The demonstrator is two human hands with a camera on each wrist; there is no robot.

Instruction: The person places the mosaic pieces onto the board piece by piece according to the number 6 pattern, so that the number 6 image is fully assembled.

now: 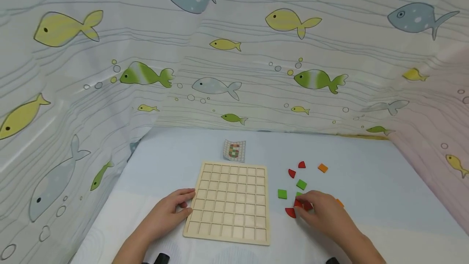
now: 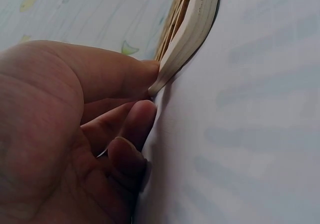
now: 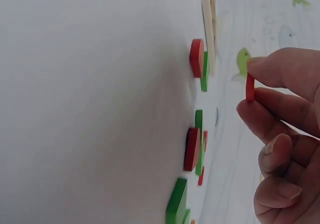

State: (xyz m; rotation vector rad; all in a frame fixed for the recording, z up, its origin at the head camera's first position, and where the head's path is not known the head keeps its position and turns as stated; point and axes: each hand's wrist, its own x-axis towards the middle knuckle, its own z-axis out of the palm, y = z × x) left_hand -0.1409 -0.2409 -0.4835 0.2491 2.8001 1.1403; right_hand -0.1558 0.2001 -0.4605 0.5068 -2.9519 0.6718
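A pale wooden grid board [image 1: 234,205] lies flat on the table. My left hand [image 1: 170,211] is at its left side, relaxed fingers and thumb against the edge; in the left wrist view the thumb tip meets the board's side [image 2: 192,44]. Over the loose pieces, my right hand [image 1: 324,213] pinches a thin red tile [image 3: 250,87] between thumb and fingertips. That tile shows edge-on in the right wrist view, raised off the table. Just below those fingers lies a red quarter-round tile [image 1: 290,212]; a green square tile [image 1: 282,194] sits between board and hand.
More tiles lie to the right: a green square [image 1: 301,184], red quarter-rounds [image 1: 291,173] and an orange square [image 1: 323,168]. Behind the board stands a small card [image 1: 234,150] printed with a coloured figure on a grid. A fish-patterned curtain [image 1: 249,60] encloses the table's back and sides.
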